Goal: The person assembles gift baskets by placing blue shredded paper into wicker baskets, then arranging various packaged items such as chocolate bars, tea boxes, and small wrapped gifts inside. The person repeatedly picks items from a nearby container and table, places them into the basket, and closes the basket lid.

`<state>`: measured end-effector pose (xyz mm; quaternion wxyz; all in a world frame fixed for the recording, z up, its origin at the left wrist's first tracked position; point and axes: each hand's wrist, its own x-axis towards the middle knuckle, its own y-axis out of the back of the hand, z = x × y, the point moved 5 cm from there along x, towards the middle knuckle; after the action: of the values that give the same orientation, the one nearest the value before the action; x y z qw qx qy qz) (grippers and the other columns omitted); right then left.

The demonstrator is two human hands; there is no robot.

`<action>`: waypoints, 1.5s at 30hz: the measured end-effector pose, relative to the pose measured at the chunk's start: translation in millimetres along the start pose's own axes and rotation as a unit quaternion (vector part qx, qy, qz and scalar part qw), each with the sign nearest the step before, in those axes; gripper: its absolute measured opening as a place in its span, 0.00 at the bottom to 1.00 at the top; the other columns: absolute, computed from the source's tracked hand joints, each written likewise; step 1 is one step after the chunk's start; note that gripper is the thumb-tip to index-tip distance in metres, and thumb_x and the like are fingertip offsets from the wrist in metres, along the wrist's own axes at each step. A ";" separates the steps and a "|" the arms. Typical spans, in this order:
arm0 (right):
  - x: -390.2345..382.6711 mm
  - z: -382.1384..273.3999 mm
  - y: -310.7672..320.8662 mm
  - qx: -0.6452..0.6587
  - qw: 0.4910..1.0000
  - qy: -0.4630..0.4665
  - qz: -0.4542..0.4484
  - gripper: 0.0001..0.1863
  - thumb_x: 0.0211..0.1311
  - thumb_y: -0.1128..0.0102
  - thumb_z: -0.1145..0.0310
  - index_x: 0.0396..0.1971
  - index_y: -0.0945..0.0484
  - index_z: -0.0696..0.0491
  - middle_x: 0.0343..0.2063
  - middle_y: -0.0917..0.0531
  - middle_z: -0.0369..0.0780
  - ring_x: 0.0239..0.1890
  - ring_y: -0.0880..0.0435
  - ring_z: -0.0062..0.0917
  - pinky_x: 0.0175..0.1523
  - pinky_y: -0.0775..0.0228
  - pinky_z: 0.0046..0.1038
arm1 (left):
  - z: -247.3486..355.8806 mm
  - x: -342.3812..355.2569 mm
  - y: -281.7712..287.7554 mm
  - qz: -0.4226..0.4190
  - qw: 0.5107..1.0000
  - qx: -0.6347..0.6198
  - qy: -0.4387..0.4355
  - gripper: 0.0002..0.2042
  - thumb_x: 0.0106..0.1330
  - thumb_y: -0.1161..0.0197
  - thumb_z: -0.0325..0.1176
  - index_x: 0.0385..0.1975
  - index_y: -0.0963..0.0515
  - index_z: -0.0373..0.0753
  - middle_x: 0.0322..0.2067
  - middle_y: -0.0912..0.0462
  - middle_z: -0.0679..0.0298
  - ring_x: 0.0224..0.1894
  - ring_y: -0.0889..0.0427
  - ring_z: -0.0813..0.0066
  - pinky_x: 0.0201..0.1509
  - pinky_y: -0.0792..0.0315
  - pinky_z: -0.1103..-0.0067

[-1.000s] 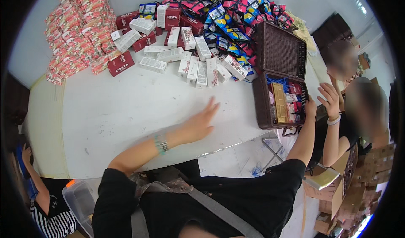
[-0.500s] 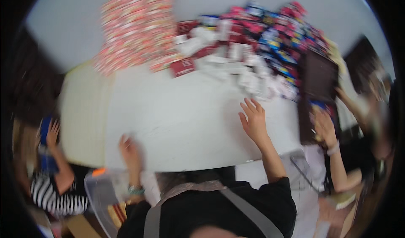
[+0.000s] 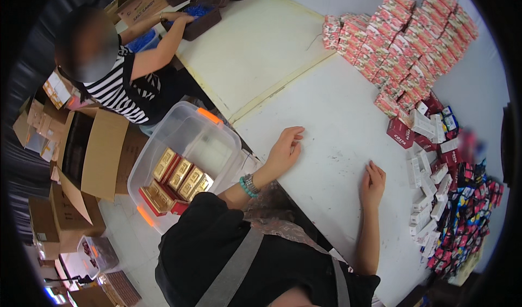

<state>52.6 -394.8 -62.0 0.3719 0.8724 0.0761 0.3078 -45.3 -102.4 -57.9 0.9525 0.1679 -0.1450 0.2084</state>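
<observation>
My left hand (image 3: pixel 285 150) is empty over the near edge of the white table (image 3: pixel 326 122), fingers apart and loosely bent, a beaded bracelet on its wrist. To its right, my right hand (image 3: pixel 373 183) rests over the tabletop, also empty, its fingers loosely stretched. Beside my left arm stands a clear plastic bin (image 3: pixel 213 138) with orange handles. Several gold boxes with red edges (image 3: pixel 188 182) lie in it. Nearest my right hand on the far right are small white boxes (image 3: pixel 418 171) and a maroon box (image 3: pixel 401 132).
Pink patterned boxes (image 3: pixel 399 46) are stacked high at the back right. Below them lies a heap of dark, colourful packets (image 3: pixel 462 220). At the upper left, a person in stripes (image 3: pixel 117 84) reaches into a dark brown box (image 3: pixel 209 25) with blue filling. Open cardboard cartons (image 3: pixel 103 149) crowd the left.
My view has swung left, bringing the bin and the striped person in fully. The person on the right has left the view. Both my hands stay empty.
</observation>
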 end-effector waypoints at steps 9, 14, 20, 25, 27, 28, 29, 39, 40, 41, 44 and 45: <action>-1.6 7.7 4.5 0.009 0.999 -0.019 -0.032 0.11 0.61 0.48 0.78 0.41 0.21 0.59 0.47 0.20 0.43 0.51 0.25 0.32 0.54 0.31 0.29 | 15.0 -17.3 29.2 0.090 0.990 0.086 -0.063 0.19 0.57 0.47 0.19 0.50 0.30 0.36 0.50 0.29 0.56 0.50 0.25 0.64 0.51 0.29 0.74; -2.9 13.3 5.9 0.006 0.998 -0.038 -0.042 0.11 0.63 0.49 0.75 0.42 0.20 0.59 0.47 0.20 0.43 0.50 0.24 0.30 0.55 0.32 0.27 | -48.8 -72.6 154.4 0.206 0.906 0.368 0.035 0.16 0.54 0.42 0.20 0.44 0.28 0.37 0.45 0.27 0.53 0.52 0.29 0.54 0.55 0.33 0.67; -2.5 9.6 -2.0 -0.004 0.998 -0.036 -0.049 0.11 0.65 0.50 0.74 0.43 0.21 0.58 0.48 0.21 0.42 0.51 0.24 0.29 0.55 0.32 0.27 | -246.1 -271.0 330.0 -0.013 0.675 0.490 0.551 0.24 0.57 0.38 0.35 0.53 0.31 0.33 0.58 0.35 0.45 0.62 0.37 0.46 0.61 0.35 0.61; -4.2 13.1 0.2 -0.093 0.994 -0.002 -0.062 0.12 0.64 0.49 0.74 0.44 0.21 0.58 0.49 0.20 0.41 0.51 0.24 0.28 0.56 0.33 0.26 | -221.9 -337.7 318.7 -0.196 0.569 0.489 0.631 0.24 0.59 0.39 0.38 0.55 0.32 0.40 0.59 0.35 0.53 0.62 0.35 0.55 0.60 0.34 0.61; -6.8 12.8 1.9 -0.110 0.992 -0.003 -0.063 0.12 0.64 0.49 0.74 0.45 0.21 0.57 0.49 0.20 0.40 0.51 0.24 0.28 0.56 0.33 0.26 | -206.0 -356.4 302.9 -0.226 0.548 0.546 0.592 0.21 0.59 0.40 0.38 0.52 0.28 0.41 0.56 0.30 0.58 0.61 0.33 0.60 0.57 0.32 0.64; -4.0 11.2 -0.3 -0.108 0.992 0.001 -0.064 0.12 0.64 0.49 0.74 0.45 0.21 0.57 0.49 0.20 0.40 0.51 0.24 0.28 0.56 0.32 0.26 | -202.8 -365.5 300.1 -0.229 0.546 0.567 0.573 0.18 0.59 0.40 0.37 0.50 0.27 0.42 0.53 0.28 0.60 0.59 0.31 0.62 0.55 0.31 0.64; -0.8 9.7 -2.1 -0.106 0.992 0.006 -0.066 0.12 0.64 0.49 0.75 0.45 0.21 0.57 0.49 0.20 0.40 0.51 0.24 0.28 0.55 0.32 0.27 | -201.3 -376.7 297.9 -0.232 0.543 0.587 0.553 0.16 0.58 0.41 0.36 0.47 0.25 0.42 0.50 0.26 0.62 0.57 0.30 0.64 0.53 0.30 0.65; -8.5 7.0 4.9 -0.092 0.995 0.005 -0.024 0.12 0.59 0.48 0.79 0.42 0.20 0.56 0.45 0.19 0.42 0.48 0.23 0.31 0.53 0.31 0.28 | 63.6 -131.4 243.3 0.234 0.786 0.560 0.123 0.15 0.40 0.35 0.22 0.31 0.24 0.41 0.37 0.24 0.60 0.38 0.25 0.59 0.39 0.29 0.68; -14.4 12.6 10.0 -0.071 0.997 0.022 0.003 0.13 0.58 0.48 0.80 0.42 0.20 0.56 0.43 0.18 0.43 0.46 0.22 0.32 0.52 0.30 0.29 | 80.4 -105.6 214.5 0.202 0.814 0.544 -0.021 0.15 0.40 0.36 0.21 0.30 0.25 0.40 0.37 0.24 0.61 0.38 0.26 0.59 0.40 0.31 0.68; -15.4 6.4 14.7 -0.034 0.999 -0.007 0.041 0.14 0.57 0.48 0.81 0.42 0.20 0.55 0.41 0.18 0.44 0.44 0.21 0.33 0.50 0.29 0.29 | 94.3 -83.8 180.6 0.165 0.816 0.528 -0.167 0.13 0.41 0.35 0.22 0.30 0.25 0.41 0.38 0.24 0.62 0.37 0.26 0.58 0.38 0.32 0.69; -24.6 0.7 6.4 0.162 0.967 -0.195 -0.002 0.14 0.65 0.50 0.66 0.39 0.19 0.59 0.41 0.18 0.44 0.41 0.20 0.26 0.47 0.30 0.26 | 90.8 -36.0 80.6 -0.001 0.924 0.259 -0.282 0.08 0.44 0.31 0.25 0.20 0.25 0.41 0.19 0.26 0.67 0.22 0.25 0.66 0.28 0.33 0.74; -22.6 4.2 -8.3 0.309 0.934 -0.179 -0.027 0.23 0.66 0.52 0.54 0.44 0.21 0.59 0.45 0.19 0.44 0.40 0.20 0.25 0.47 0.30 0.26 | 101.2 -29.8 43.8 -0.008 0.865 0.238 -0.442 0.09 0.45 0.31 0.25 0.24 0.24 0.43 0.24 0.25 0.67 0.26 0.24 0.68 0.32 0.29 0.75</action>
<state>37.9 -399.7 -80.9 0.0994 0.9826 0.1229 0.0974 -111.6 -113.8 34.4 0.7213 0.4657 -0.4953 0.1329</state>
